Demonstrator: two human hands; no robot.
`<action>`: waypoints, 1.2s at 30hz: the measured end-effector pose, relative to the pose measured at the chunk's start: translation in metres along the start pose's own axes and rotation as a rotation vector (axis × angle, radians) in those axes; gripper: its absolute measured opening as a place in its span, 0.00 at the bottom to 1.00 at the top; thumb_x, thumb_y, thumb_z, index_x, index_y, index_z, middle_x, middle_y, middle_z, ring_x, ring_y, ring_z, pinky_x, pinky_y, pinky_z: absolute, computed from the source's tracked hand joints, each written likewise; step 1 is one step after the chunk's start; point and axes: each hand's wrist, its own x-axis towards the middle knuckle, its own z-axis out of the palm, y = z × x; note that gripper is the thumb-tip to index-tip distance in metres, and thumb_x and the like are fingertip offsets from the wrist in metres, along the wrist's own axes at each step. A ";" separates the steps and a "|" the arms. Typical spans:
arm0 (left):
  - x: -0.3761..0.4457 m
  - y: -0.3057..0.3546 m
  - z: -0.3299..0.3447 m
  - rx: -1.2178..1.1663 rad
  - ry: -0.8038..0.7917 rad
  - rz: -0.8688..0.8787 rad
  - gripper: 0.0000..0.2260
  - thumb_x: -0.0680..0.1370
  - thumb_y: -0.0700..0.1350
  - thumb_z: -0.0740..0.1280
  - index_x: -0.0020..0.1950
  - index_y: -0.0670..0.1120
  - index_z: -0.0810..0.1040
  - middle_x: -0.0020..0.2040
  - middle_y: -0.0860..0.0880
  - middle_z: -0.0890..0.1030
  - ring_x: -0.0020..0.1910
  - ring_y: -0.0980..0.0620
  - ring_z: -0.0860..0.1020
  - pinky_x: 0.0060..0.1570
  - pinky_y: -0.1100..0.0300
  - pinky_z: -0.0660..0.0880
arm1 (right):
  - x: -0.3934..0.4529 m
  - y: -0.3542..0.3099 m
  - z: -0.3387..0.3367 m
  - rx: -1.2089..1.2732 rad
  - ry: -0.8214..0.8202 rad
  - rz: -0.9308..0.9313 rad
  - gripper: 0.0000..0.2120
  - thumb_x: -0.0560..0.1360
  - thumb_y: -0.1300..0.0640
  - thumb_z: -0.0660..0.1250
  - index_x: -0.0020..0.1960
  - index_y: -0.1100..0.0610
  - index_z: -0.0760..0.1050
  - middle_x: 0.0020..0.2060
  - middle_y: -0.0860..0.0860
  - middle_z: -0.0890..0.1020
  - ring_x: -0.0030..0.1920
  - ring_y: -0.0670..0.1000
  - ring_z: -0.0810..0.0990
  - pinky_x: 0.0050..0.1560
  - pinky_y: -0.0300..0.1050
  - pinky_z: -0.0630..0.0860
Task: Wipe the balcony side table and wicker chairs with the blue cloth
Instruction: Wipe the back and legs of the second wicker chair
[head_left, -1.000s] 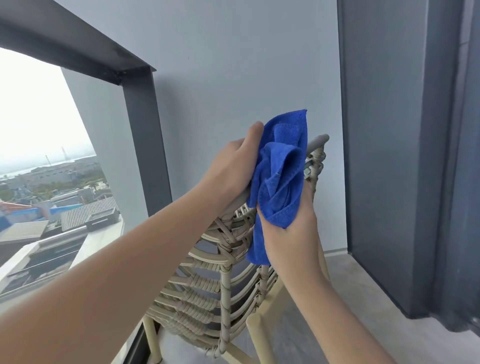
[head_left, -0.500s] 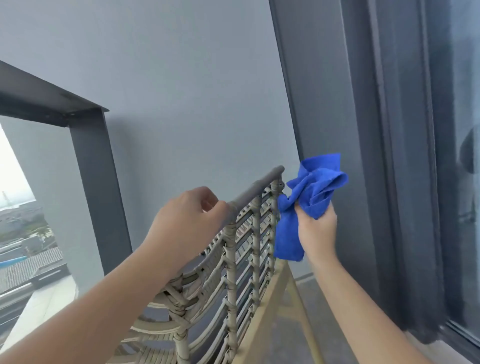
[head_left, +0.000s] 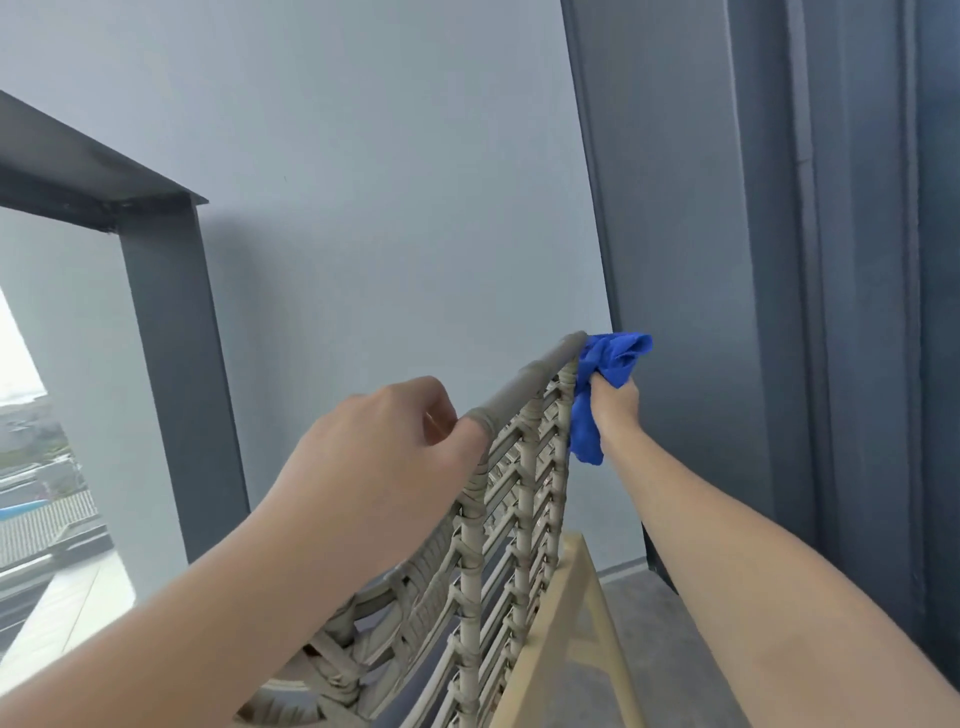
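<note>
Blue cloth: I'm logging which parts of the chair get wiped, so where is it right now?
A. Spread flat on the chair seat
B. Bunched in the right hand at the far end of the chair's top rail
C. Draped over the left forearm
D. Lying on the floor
B: the blue cloth is bunched in the right hand against the far end of the top rail, while the left hand holds the rail nearer.

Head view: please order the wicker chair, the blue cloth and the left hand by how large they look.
1. wicker chair, clearly largest.
2. left hand, gripping the top rail; it looks big partly because it is near the camera.
3. blue cloth, bunched in the right hand farther away, so true size is unsure.
</note>
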 end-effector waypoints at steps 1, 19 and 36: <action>0.001 -0.001 0.002 0.005 -0.007 0.001 0.15 0.77 0.64 0.59 0.45 0.55 0.78 0.43 0.58 0.82 0.35 0.54 0.77 0.34 0.58 0.69 | 0.002 0.006 0.002 0.011 -0.021 0.055 0.07 0.79 0.47 0.69 0.47 0.50 0.76 0.41 0.49 0.81 0.44 0.54 0.81 0.50 0.50 0.76; 0.017 -0.002 0.016 0.042 -0.003 0.054 0.14 0.80 0.61 0.59 0.46 0.53 0.75 0.49 0.54 0.83 0.42 0.49 0.79 0.39 0.57 0.72 | -0.021 0.029 -0.005 -0.022 -0.068 0.018 0.03 0.80 0.56 0.69 0.48 0.51 0.76 0.42 0.51 0.81 0.46 0.54 0.80 0.51 0.53 0.77; 0.021 -0.002 0.016 -0.052 -0.025 0.057 0.12 0.79 0.58 0.62 0.46 0.51 0.76 0.45 0.50 0.83 0.43 0.48 0.79 0.38 0.56 0.70 | -0.103 0.025 0.014 -0.198 -0.121 -0.245 0.10 0.82 0.58 0.64 0.63 0.51 0.73 0.45 0.53 0.82 0.46 0.50 0.82 0.48 0.50 0.79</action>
